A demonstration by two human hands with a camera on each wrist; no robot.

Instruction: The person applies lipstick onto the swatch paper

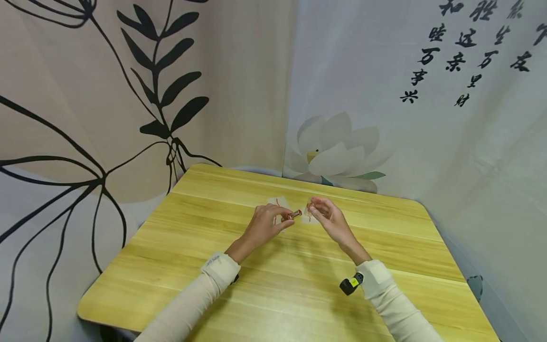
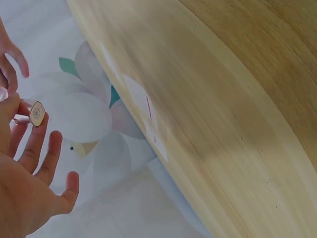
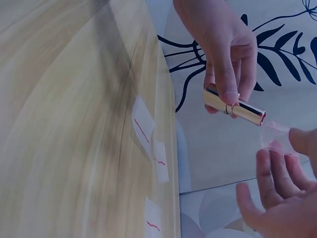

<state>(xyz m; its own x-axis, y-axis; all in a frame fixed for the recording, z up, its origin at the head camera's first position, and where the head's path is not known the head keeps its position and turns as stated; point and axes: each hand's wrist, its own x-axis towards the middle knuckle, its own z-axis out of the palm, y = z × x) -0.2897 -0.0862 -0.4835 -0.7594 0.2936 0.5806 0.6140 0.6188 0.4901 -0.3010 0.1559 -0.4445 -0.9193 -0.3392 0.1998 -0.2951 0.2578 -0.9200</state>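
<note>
My left hand (image 1: 264,224) grips a gold lipstick tube (image 3: 245,111) between thumb and fingers, above the far part of the table. Red shows at the tube's uncovered end, which points toward the right hand. In the left wrist view, the round base (image 2: 37,114) of the tube faces the camera. Close by, my right hand (image 1: 334,222) pinches a clear, pinkish cap (image 3: 273,136) just off the lipstick's red end. White paper slips (image 3: 143,124) with red strokes lie on the table below the hands; in the head view the hands partly cover them.
The yellow wood-grain table (image 1: 273,294) has rounded corners, and its far edge runs just beyond the paper slips. Printed cloth (image 1: 248,95) with plant drawings hangs behind it. A black device (image 1: 351,284) sits on the right wrist.
</note>
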